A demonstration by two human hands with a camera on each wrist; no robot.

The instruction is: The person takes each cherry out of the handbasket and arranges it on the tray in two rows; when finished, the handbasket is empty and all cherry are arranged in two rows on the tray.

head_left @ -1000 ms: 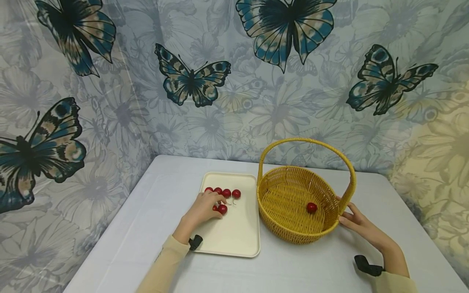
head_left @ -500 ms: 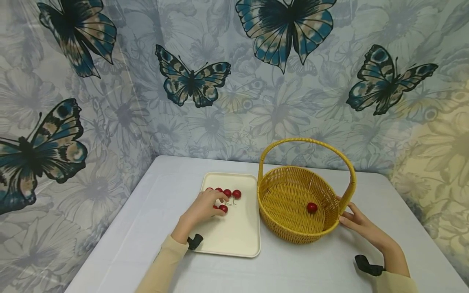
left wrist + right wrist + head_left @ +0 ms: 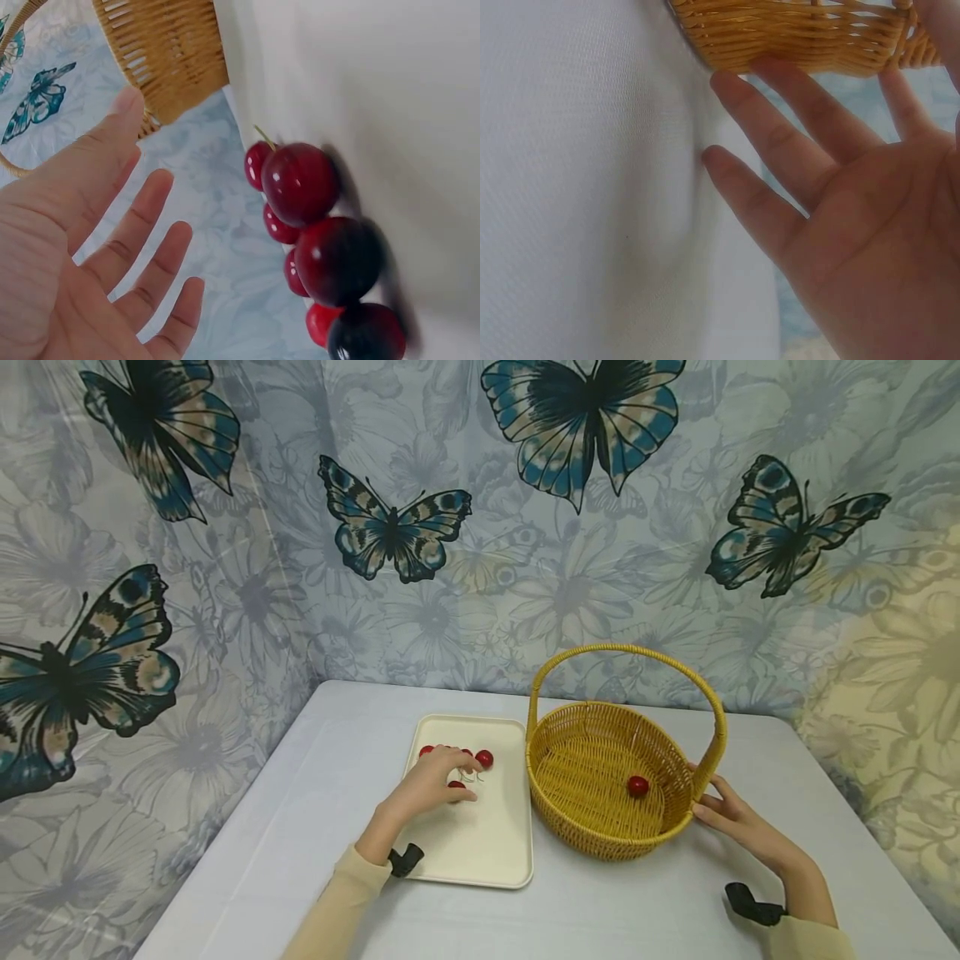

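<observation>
My left hand [image 3: 427,787] hovers over the cream tray [image 3: 480,852] with fingers and thumb spread, holding nothing. Beneath and around it are several dark red cherries, among them one cherry [image 3: 455,786] between thumb and fingers in the head view and another cherry [image 3: 484,760] at the back. The left wrist view shows the fingers apart from the row of cherries [image 3: 301,184]. With nearly straight fingers, my right hand [image 3: 746,822] touches the right side of a yellow wicker basket [image 3: 577,835], near the handle's foot. One cherry [image 3: 638,787] lies inside the basket.
The basket's tall arched handle [image 3: 630,648] rises above its rim. Tray and basket stand side by side on a white-covered table [image 3: 600,910]. A butterfly-patterned cloth [image 3: 525,610] hangs behind and to the left.
My left hand has shifted slightly right above the tray, with its thumb and fingers wider apart, covering more of the back-row cherries. The right hand and basket have stayed put.
</observation>
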